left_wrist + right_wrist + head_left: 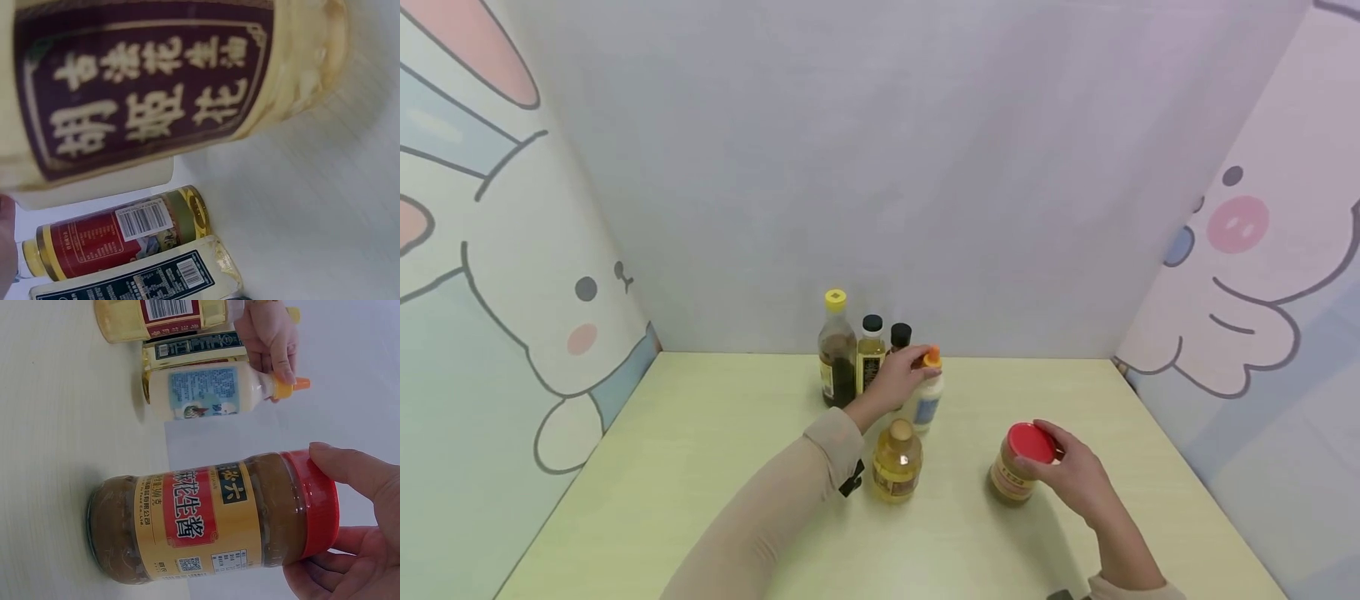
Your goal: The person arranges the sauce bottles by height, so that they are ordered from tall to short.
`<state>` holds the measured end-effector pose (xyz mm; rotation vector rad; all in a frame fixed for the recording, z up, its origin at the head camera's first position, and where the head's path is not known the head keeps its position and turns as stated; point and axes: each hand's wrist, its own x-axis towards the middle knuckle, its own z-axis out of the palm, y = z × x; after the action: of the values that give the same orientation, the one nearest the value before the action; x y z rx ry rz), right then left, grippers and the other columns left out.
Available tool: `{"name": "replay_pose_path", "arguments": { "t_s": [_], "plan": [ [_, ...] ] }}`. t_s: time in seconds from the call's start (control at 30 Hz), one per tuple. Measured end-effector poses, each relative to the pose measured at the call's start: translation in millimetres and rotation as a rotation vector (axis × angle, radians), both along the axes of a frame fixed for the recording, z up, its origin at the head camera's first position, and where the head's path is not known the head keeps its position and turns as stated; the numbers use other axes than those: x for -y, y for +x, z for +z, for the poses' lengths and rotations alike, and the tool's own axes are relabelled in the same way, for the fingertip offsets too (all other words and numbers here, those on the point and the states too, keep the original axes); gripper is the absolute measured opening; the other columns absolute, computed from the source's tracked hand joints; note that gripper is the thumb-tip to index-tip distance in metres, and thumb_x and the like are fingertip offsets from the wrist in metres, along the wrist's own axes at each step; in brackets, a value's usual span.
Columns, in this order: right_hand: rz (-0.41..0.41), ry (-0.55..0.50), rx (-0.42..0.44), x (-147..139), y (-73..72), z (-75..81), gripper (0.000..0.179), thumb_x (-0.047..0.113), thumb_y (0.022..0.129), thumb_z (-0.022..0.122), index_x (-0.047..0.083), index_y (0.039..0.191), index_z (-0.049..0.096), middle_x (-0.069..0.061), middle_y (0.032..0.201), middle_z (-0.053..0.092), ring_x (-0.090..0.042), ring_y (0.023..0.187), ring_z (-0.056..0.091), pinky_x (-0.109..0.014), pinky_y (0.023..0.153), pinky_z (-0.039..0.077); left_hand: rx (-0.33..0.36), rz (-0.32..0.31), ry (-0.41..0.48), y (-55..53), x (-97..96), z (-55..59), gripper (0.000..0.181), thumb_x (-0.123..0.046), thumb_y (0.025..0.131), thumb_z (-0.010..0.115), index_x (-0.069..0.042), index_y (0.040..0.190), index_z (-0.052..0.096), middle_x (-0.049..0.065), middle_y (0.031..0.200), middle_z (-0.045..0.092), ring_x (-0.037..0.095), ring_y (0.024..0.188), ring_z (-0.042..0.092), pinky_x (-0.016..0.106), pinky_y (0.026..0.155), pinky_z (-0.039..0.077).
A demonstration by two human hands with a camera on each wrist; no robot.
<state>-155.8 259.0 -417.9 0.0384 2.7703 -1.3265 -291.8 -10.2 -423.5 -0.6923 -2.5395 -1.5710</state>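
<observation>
My left hand (891, 385) pinches the yellow-orange cap of a white squeeze bottle (927, 410), which stands upright at the back of the table. In the right wrist view the bottle's blue label (203, 392) shows, with the fingers at its cap. With my right hand (1078, 477) I grip the red lid of a peanut butter jar (1013, 477), thumb and fingers on opposite sides. Whether the jar's base touches the table cannot be told. A peanut oil bottle (897, 468) stands below my left wrist; its dark label (150, 81) fills much of the left wrist view.
Behind my left hand stand a dark sauce bottle (837, 354) with a yellow cap, a black-capped bottle (871, 354) of pale liquid and another black-capped bottle (900, 335), partly hidden. A grey wall (880, 167) closes the table's back; cartoon-printed panels (572, 250) flank it.
</observation>
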Motion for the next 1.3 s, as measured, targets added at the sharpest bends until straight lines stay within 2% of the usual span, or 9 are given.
{"name": "replay_pose_path", "arguments": {
  "t_s": [0.17,0.47,0.67,0.97,1.13,1.3],
  "plan": [
    [0.004,0.017,-0.01,1,0.1,2.1,0.081,0.03,0.084,0.079,-0.005,0.144,0.038,-0.03,0.135,0.047,-0.044,0.118,0.049,-0.048,0.088,0.051,0.015,-0.009,-0.027,-2.6,-6.5,-1.5,0.042,-0.017,0.094,0.067,-0.003,0.132,0.058,0.011,0.124,0.061,0.021,0.11,0.059,0.027,0.09,0.049],
    [-0.003,0.011,0.003,3,-0.4,1.5,0.08,0.029,0.084,0.079,-0.004,0.144,0.038,-0.029,0.136,0.047,-0.044,0.119,0.048,-0.048,0.087,0.051,0.004,0.042,-0.064,-5.6,-14.8,0.1,0.045,-0.019,0.096,0.064,-0.002,0.136,0.055,0.012,0.126,0.059,0.023,0.115,0.057,0.03,0.092,0.049],
    [-0.008,0.015,0.0,2,1.2,2.2,0.08,0.029,0.084,0.079,-0.005,0.144,0.038,-0.029,0.135,0.047,-0.044,0.119,0.049,-0.048,0.088,0.051,0.017,0.05,-0.073,-11.5,-20.6,-2.9,0.048,-0.021,0.098,0.061,-0.001,0.14,0.05,0.013,0.132,0.055,0.024,0.12,0.054,0.033,0.096,0.047],
    [-0.005,0.023,0.001,3,0.5,1.1,0.081,0.03,0.084,0.079,-0.005,0.144,0.038,-0.03,0.136,0.046,-0.046,0.12,0.047,-0.048,0.088,0.051,-0.004,0.078,-0.121,-15.8,-19.7,-8.0,0.048,-0.02,0.098,0.061,-0.002,0.141,0.049,0.013,0.133,0.055,0.024,0.122,0.052,0.035,0.099,0.045],
    [-0.004,0.019,0.005,2,0.5,1.0,0.081,0.031,0.084,0.079,-0.004,0.145,0.037,-0.03,0.136,0.046,-0.046,0.12,0.047,-0.048,0.088,0.051,-0.009,0.094,-0.162,-15.4,-18.9,-3.1,0.046,-0.021,0.096,0.064,-0.002,0.137,0.053,0.01,0.129,0.058,0.022,0.117,0.055,0.032,0.095,0.047],
    [-0.007,0.017,0.004,1,1.0,0.1,0.081,0.032,0.084,0.078,-0.003,0.145,0.038,-0.029,0.136,0.047,-0.046,0.12,0.047,-0.048,0.088,0.051,-0.009,0.146,-0.242,-12.5,-21.1,3.7,0.043,-0.022,0.094,0.067,-0.003,0.132,0.058,0.009,0.123,0.063,0.021,0.112,0.059,0.032,0.091,0.05]
  ]
}}
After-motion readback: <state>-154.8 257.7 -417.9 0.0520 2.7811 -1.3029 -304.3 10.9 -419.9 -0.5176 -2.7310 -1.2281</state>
